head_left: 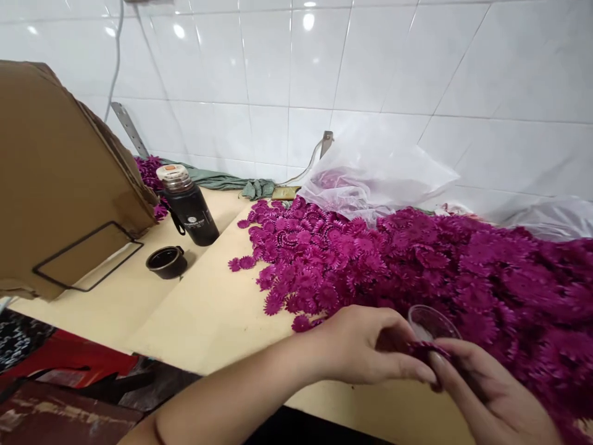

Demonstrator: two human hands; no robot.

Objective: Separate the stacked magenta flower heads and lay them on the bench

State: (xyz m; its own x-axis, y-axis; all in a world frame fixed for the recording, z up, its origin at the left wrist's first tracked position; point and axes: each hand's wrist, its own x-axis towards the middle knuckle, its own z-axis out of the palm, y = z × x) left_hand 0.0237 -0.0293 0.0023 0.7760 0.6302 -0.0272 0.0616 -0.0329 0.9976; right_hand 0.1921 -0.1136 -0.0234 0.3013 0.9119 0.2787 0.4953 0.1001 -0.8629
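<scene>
My left hand (365, 346) reaches in from the lower left, its thumb and fingers closed on the edge of a small purple flower piece (425, 351). From the right, my right hand (500, 392) pinches the same piece between thumb and forefinger. The piece has a fringed edge, and the fingers partly hide it. Just behind the fingertips is a clear round plastic dish (435, 316), its lower part hidden by my hands. A large heap of purple fabric flower pieces (398, 259) spreads over the table beyond both hands.
Left on the pale tabletop (208, 309) stand a black thermos (192, 213) and its black cup (167, 262). A cardboard box (60, 185) with a black wire frame (88, 256) rises at far left. A translucent plastic bag (384, 173) lies behind the heap, against the tiled wall (269, 62).
</scene>
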